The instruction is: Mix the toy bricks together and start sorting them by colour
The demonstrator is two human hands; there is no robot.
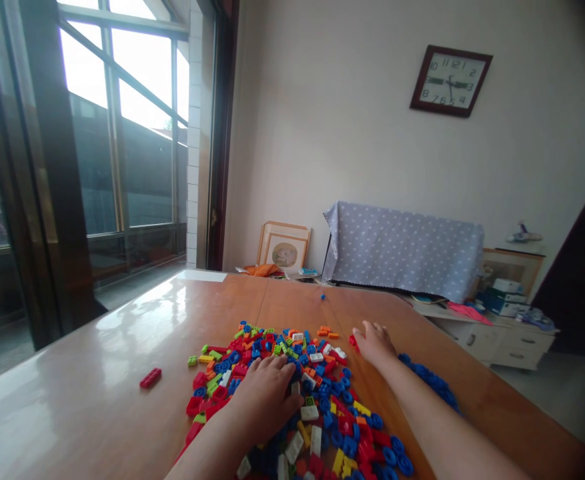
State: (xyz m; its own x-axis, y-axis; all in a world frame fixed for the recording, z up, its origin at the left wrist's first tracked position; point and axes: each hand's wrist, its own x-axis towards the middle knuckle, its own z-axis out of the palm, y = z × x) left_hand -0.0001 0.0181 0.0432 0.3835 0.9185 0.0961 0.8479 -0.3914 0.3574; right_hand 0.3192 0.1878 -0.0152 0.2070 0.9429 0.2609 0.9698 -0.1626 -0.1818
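A large mixed heap of plastic building bricks [317,358] in red, blue, yellow, green, orange and white lies on the wooden table [97,380]. My left hand [267,397] rests palm down on the middle of this heap, its fingers spread over the bricks; what lies beneath the palm is hidden. Beyond the heap's right side, my right hand [375,343] is low over the table with bent fingers. A red brick [353,342] shows at its thumb side, partly covered by the hand. Small orange bricks [326,332] lie just left of it.
A group of blue pieces [429,380] sits right of my right forearm. One red brick [151,378] lies apart on the left, and a small blue piece [323,297] near the far edge. Behind the table stand a cloth-covered object [402,250] and a white drawer cabinet [515,347].
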